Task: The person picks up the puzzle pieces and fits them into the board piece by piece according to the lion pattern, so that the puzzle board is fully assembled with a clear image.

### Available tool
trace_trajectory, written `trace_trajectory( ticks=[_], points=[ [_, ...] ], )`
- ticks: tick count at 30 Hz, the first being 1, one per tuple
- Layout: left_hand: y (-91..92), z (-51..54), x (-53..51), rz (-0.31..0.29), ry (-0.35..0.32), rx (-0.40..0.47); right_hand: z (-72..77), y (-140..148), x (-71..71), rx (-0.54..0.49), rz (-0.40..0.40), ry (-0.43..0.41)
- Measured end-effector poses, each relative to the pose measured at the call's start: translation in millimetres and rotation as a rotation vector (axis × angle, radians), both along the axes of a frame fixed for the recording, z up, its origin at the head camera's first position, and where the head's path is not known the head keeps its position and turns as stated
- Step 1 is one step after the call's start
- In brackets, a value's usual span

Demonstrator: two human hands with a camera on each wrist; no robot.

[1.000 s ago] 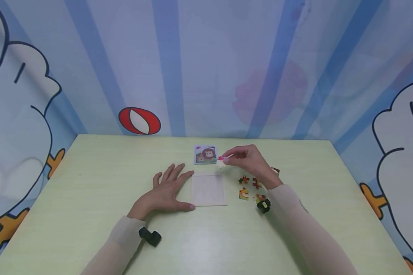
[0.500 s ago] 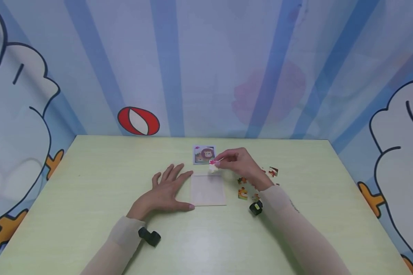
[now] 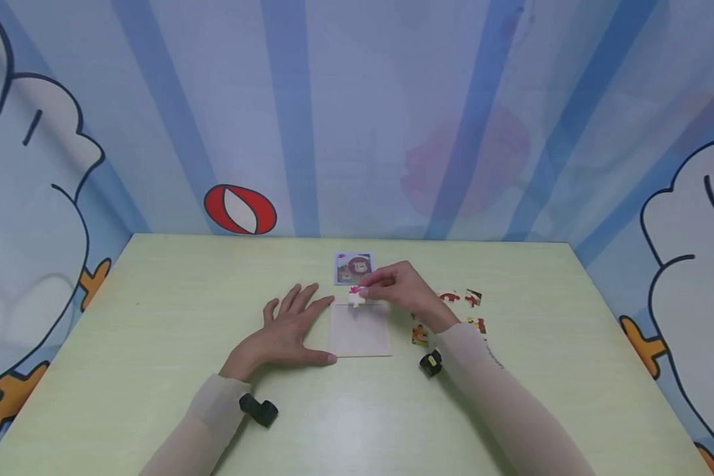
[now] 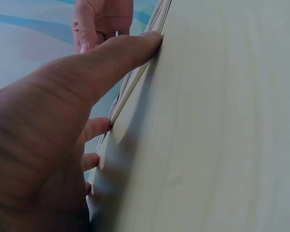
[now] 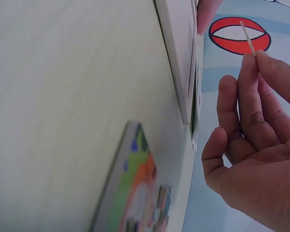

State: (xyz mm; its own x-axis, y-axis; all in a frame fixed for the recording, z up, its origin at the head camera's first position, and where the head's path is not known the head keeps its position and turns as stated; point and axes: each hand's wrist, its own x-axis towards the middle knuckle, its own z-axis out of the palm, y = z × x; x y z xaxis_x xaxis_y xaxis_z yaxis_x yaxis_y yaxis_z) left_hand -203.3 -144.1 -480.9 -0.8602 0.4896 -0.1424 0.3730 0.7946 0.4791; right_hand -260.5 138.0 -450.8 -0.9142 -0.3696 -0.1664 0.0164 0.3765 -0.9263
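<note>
Between thumb and fingertips my right hand (image 3: 403, 291) pinches a pink-and-white jigsaw piece (image 3: 355, 297), above the far edge of a pale square puzzle tray (image 3: 359, 332). In the right wrist view the jigsaw piece (image 5: 247, 37) appears edge-on, as a thin sliver. My left hand (image 3: 284, 336) lies spread at the tray's left side. Its thumb and index tips touch or nearly touch the left corners. Seen from the left wrist, the thumb (image 4: 116, 55) reaches the tray's edge. A lion picture card (image 3: 354, 267) lies just beyond the tray.
Several loose jigsaw pieces (image 3: 419, 335) lie right of the tray, partly hidden under my right forearm. Close to the right wrist camera, one colourful piece (image 5: 133, 179) looks blurred. A printed blue curtain (image 3: 357, 132) stands behind the table's far edge (image 3: 244, 237).
My right hand has carried the jigsaw piece leftward and slightly nearer, from right of the picture card to over the tray's far edge. The left hand stays in place.
</note>
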Motion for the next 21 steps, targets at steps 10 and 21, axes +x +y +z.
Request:
trace_trajectory(
  ticks=[10, 21],
  points=[
    [-1.5, 0.5, -0.2, -0.002, 0.004, -0.015, 0.1, -13.5, 0.1, 0.059, 0.004, 0.014],
    [-1.6, 0.6, 0.4, -0.003, -0.001, -0.003, -5.4, -28.3, -1.2, 0.124, -0.006, 0.011]
  ],
)
